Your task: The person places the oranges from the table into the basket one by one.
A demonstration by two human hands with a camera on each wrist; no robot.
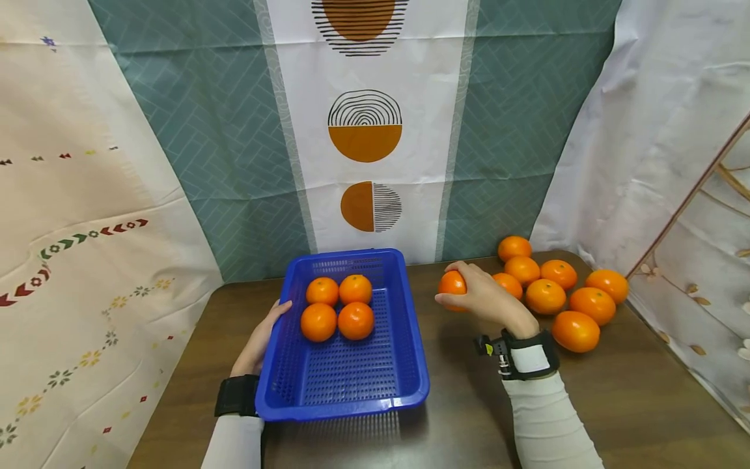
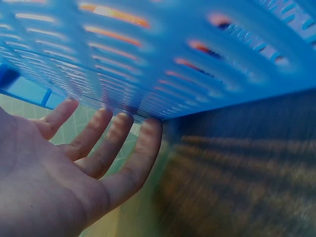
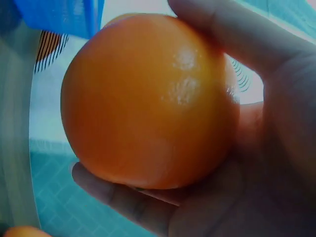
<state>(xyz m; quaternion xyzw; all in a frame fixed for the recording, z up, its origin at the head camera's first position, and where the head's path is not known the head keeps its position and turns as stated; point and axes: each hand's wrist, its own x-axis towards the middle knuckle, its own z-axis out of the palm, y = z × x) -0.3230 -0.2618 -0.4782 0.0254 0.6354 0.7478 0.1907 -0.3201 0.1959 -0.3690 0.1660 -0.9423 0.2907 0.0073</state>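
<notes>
In the head view, the right hand (image 1: pixel 483 293) wears a black strap (image 1: pixel 551 350) with a white patch (image 1: pixel 530 358), and its curled thumb and fingers pinch an orange (image 1: pixel 452 283) at the fingertip end of the hand, between the basket and a cluster of loose oranges (image 1: pixel 545 296). That cluster, eight fruits, lies on the brown table (image 1: pixel 457 417) beside the right wrist. The blue basket (image 1: pixel 342 412) holds four oranges (image 1: pixel 355 320), two by two, in its far half. The left hand (image 1: pixel 260 339) is at the basket's left side. In the left wrist view, four fingers (image 2: pixel 143 148) stretch out, slightly spread, toward the slotted blue wall; the tips seem to rest against it, though blur makes that contact hard to confirm. Orange fruit glows through the slots. In the right wrist view, the held orange fills the middle, gripped from opposite sides, with a blue edge of the basket at upper left and another orange (image 3: pixel 25 232) peeking in at the lower-left corner.
</notes>
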